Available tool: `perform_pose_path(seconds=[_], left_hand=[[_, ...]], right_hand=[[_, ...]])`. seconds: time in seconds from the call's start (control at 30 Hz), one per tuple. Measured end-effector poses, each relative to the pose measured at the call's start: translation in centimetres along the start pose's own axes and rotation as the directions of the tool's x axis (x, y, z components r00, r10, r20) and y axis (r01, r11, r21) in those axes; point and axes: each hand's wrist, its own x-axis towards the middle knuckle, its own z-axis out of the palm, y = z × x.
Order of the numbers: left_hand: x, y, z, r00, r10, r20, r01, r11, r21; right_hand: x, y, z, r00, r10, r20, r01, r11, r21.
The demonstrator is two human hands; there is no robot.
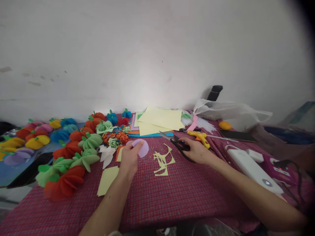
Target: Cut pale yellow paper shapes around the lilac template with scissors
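Observation:
My left hand (129, 159) pinches a round piece of purple felt or paper (143, 149) between thumb and fingers. In my right hand (195, 150) is a pair of black-handled scissors (177, 141), fingers through the handles and the blades pointing left toward the purple circle, apart from it. Curved pale yellow scraps (162, 162) lie on the cloth between my hands. A pale yellow square (108, 180) rests beside my left forearm, and a white cut-out piece (107, 155) lies left of my left hand.
Several colourful felt pumpkins (91, 141) crowd the left side. Yellow sheets (159, 119) are stacked by the wall. A yellow glue gun (202, 139) lies beyond my right hand. Farther right are a white power bank (253, 170), a purple power strip (278, 168) and a plastic bag (231, 109).

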Motion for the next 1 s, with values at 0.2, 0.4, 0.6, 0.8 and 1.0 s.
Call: perform_pose_path(seconds=[0.2,0.4,0.6,0.8,1.0], left_hand=[[-0.5,0.0,0.2,0.997,0.002,0.081,-0.004,1.0,0.018],[-0.7,0.1,0.5,0.995,0.017,0.103,-0.025,0.997,0.074],[-0.7,-0.2,0.3,0.99,-0.023,0.141,0.008,0.995,0.101],[-1.0,-1.0,0.2,0.967,-0.055,0.247,0.016,0.987,0.16],[-1.2,-1.1,0.7,0.96,-0.073,0.271,0.034,0.989,0.145]], right_hand=[[-0.2,-2.3,2.0,0.983,-0.072,0.17,0.11,0.968,-0.225],[0.8,-4.3,1.1,0.929,-0.048,0.367,0.206,0.892,-0.403],[1.8,-6.5,-0.3,0.954,-0.039,0.297,0.142,0.933,-0.331],[2.7,-8.1,2.2,0.954,-0.148,0.26,-0.03,0.817,0.576],[2.9,-6.9,4.8,0.97,-0.008,0.242,-0.189,0.599,0.778]])
